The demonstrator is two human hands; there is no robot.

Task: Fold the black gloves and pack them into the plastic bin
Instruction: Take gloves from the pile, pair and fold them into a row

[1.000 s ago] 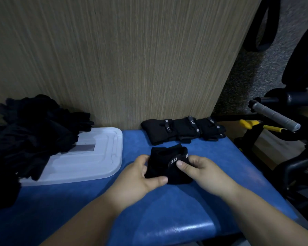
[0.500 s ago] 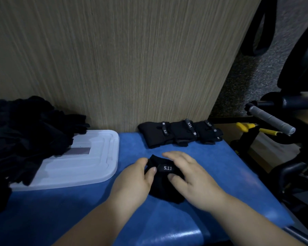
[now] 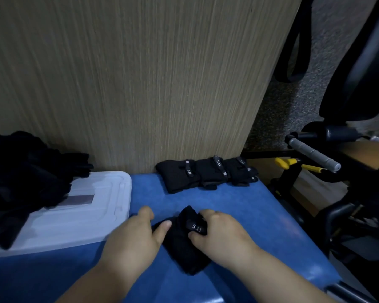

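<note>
Two bare hands meet on one folded glove point(image 3: 184, 250), a soft, matte black bundle. The right hand point(image 3: 223, 232) pinches it, fingers curled over its far edge and thumb just below the woven 5.11 tag. The left hand point(image 3: 138, 237) lies loose, only its thumb pressing the cloth. The bundle sits right of the smooth white plastic bin lid point(image 3: 85, 215) on glossy blue padding point(image 3: 260, 215), its long axis running from the person outward. Beyond and right of the lid, three folded gloves point(image 3: 206, 173) line the wood-grain panel point(image 3: 140, 84); a rumpled black heap point(image 3: 20, 182) covers the lid's left side
</note>
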